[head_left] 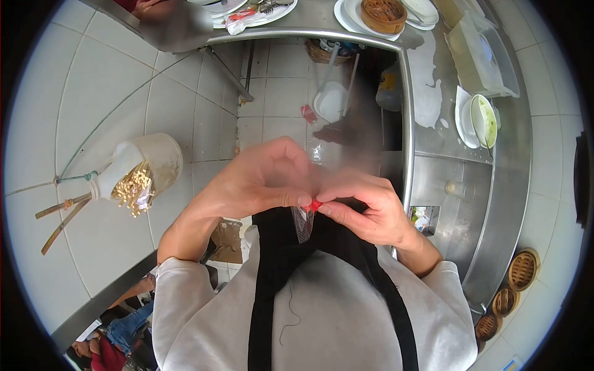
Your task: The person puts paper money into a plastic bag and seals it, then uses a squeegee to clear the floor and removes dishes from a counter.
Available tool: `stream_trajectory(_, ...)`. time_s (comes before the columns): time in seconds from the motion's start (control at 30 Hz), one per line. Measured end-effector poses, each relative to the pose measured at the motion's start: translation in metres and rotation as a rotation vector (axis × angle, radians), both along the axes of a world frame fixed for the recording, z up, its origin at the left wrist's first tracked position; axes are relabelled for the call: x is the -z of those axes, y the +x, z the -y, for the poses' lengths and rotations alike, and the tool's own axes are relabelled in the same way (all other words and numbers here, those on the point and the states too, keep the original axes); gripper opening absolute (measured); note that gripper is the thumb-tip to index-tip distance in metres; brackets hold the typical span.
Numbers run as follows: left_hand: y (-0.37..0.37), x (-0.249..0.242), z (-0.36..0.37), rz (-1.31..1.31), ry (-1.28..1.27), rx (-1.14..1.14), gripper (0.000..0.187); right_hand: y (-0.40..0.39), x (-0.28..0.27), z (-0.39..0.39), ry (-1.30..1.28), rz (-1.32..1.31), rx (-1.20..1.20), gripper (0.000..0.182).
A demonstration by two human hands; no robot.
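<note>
Both hands meet in front of the chest, over a black apron [262, 290]. My left hand [263, 176] has thumb and fingers pinched at a small red piece [315, 205]. From the other side, my right hand [368, 207] pinches the same red piece between thumb and fingers. Just below the fingertips hangs a narrow clear packet [302, 224] with printing on it, which seems joined to the red piece. The upper fingers of both hands are partly blurred.
Metal counters run ahead and right, with plates [218, 7], a bamboo steamer [383, 15], a green-stained bowl [484, 121] and a plastic bin [473, 55]. A cut jug [162, 162] of sticks hangs left. More steamers [523, 269] are at right. People [127, 328] are lower left.
</note>
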State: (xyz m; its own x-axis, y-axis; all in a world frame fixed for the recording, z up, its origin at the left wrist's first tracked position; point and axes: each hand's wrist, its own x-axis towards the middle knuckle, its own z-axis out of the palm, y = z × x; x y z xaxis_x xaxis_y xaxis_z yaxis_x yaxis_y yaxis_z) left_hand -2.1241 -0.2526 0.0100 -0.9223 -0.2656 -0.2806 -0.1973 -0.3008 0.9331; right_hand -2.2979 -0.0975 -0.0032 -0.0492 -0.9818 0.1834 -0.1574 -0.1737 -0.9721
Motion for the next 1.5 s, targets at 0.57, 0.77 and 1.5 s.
stream_trajectory(0.57,-0.005,-0.001,0.014,-0.078,0.023,0.255,0.037,-0.002,-0.014,0.006,-0.079,-0.141,-0.105,0.016)
stream_trajectory(0.77,-0.003,0.004,0.014,-0.067,0.056,0.274,0.036,-0.006,-0.012,0.005,-0.003,-0.044,-0.176,0.016)
stream_trajectory(1.5,-0.005,0.028,-0.001,-0.161,0.116,0.08,0.04,-0.009,-0.019,0.008,-0.1,-0.3,-0.13,0.014)
